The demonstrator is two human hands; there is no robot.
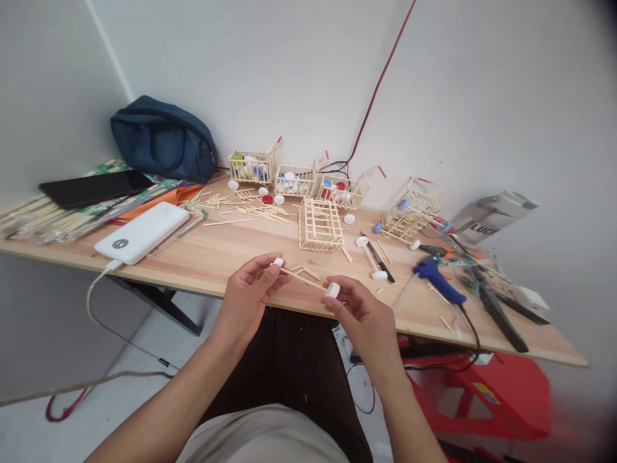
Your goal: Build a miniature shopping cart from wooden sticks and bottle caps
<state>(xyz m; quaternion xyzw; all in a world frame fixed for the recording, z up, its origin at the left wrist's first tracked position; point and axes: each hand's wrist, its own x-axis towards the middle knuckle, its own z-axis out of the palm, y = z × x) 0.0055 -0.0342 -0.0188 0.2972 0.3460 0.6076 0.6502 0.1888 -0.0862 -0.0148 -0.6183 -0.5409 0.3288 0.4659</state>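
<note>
A thin wooden stick (pixel 306 278) with a white bottle cap at each end hangs over the table's front edge between my hands. My left hand (pixel 248 292) pinches the left cap (pixel 277 262) between thumb and fingers. At the other end, my right hand (pixel 369 318) grips the right cap (pixel 332 290). A similar pair of caps on sticks (pixel 371 258) lies on the table to the right, beside a black pen (pixel 380 257). Just beyond my hands stands a basket-like frame of sticks (pixel 321 225).
Small stick carts holding bottle caps (pixel 251 168) line the wall. Loose sticks (pixel 265 213) lie scattered. At right are a blue glue gun (pixel 441 280) and dark tools. A white power bank (pixel 143 233), black phone (pixel 96 188) and blue bag (pixel 164 141) occupy the left. A red stool (pixel 515 392) stands below.
</note>
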